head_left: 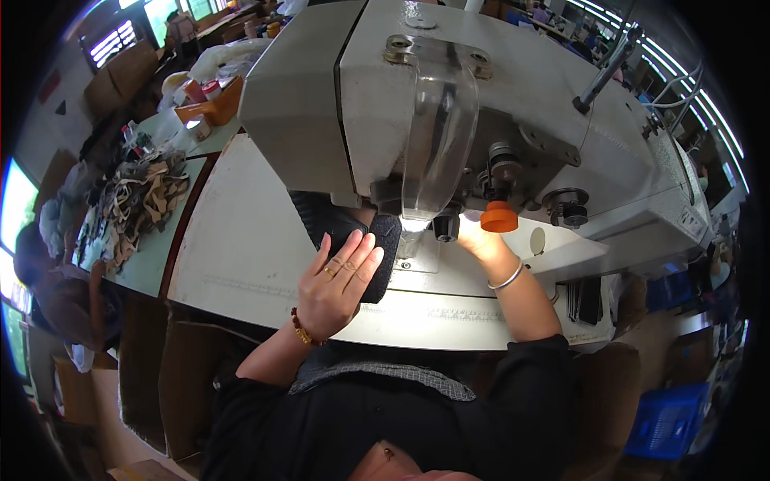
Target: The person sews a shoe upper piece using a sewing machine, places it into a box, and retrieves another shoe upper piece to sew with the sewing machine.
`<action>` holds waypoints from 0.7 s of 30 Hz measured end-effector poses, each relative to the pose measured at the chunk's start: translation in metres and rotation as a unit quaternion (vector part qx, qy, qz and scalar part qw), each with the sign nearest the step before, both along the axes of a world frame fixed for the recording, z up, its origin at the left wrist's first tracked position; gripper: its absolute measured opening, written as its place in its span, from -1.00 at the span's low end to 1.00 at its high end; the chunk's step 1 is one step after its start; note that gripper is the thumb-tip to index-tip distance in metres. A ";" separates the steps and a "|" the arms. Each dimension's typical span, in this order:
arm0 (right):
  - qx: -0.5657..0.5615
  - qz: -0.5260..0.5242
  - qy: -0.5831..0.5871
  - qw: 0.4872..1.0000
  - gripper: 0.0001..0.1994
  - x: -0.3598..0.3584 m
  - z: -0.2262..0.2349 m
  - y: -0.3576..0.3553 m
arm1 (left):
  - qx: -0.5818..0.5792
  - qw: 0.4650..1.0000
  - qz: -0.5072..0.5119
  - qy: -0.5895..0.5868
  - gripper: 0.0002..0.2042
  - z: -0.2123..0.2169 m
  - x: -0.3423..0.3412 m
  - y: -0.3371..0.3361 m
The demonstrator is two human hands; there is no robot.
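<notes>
A large off-white industrial sewing machine (297, 104) fills the upper middle, with a clear plastic guard (437, 136) over its needle area. Under the head lies a black fabric piece (387, 260) with a fuzzy strip along its right side. My left hand (341, 280) rests flat on that piece, fingers stretched out and holding nothing visible. To the right of the lit needle area, my right hand (475, 239) reaches in behind an orange knob (499, 216). Glare and machine parts hide its fingers, so what it touches does not show.
The white machine table (233, 232) carries printed rulers along its front. At left, a green table (152, 232) bears a heap of scraps (144, 200) and an orange bin (212, 104); another person (68, 280) sits there. Black flat pieces (585, 301) and a blue crate (666, 421) are at right.
</notes>
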State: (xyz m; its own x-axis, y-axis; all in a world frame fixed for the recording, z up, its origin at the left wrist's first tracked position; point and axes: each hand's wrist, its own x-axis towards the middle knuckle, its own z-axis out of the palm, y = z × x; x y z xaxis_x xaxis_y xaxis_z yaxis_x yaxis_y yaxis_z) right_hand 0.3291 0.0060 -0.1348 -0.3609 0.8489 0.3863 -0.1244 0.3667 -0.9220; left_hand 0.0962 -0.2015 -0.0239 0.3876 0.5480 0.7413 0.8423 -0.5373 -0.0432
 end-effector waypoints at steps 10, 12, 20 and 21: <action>0.052 -0.069 -0.036 0.996 -0.76 0.009 0.013 -0.006 | -0.011 1.000 -0.012 -0.013 -0.74 0.004 -0.003 0.005; 0.335 -0.146 -0.239 0.900 -0.76 0.007 0.034 -0.021 | -0.018 1.000 -0.018 -0.015 -0.73 0.002 -0.005 0.006; 0.353 -0.144 -0.256 0.888 -0.84 0.000 0.065 -0.044 | -0.021 0.999 -0.030 -0.018 -0.75 -0.002 -0.010 0.004; 0.352 -0.145 -0.255 0.889 -0.84 -0.002 0.067 -0.045 | -0.031 0.998 -0.043 -0.030 -0.67 -0.002 -0.012 0.005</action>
State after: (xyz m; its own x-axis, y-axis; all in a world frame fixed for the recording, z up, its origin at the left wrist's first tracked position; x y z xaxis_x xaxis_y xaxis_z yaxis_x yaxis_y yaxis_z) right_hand 0.3273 -0.0391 -0.0673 -0.4474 0.5473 0.7073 0.4377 0.8237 -0.3605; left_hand 0.0840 -0.1966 -0.0262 0.3913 0.5609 0.7295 0.7935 -0.6072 0.0413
